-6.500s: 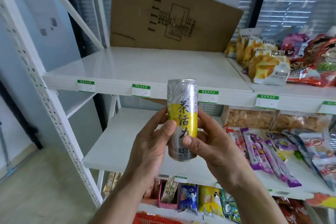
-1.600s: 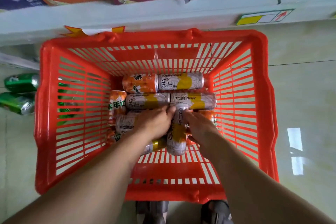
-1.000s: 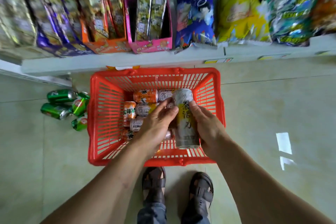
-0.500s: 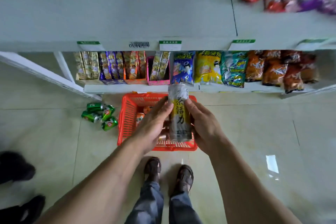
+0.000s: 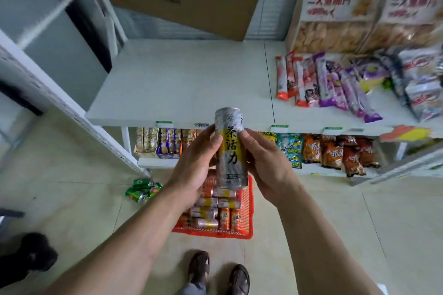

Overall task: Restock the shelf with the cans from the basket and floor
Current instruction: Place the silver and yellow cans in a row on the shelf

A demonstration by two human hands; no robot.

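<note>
I hold a tall silver-and-yellow can upright in front of me, level with the front edge of the white shelf. My left hand grips its left side and my right hand grips its right side, thumbs on the label. Below on the floor stands the red basket with several orange and silver-yellow cans lying in it. A few green cans lie on the floor left of the basket.
Snack packets fill the right part of the shelf. A cardboard sheet leans at the back. Bagged snacks line the lower shelf. A slanted white upright stands at left. My feet are behind the basket.
Both hands took a silver-yellow can out of the basket and lifted it from floor level up to the middle shelf's front edge. My view rose from the basket to the shelf.
</note>
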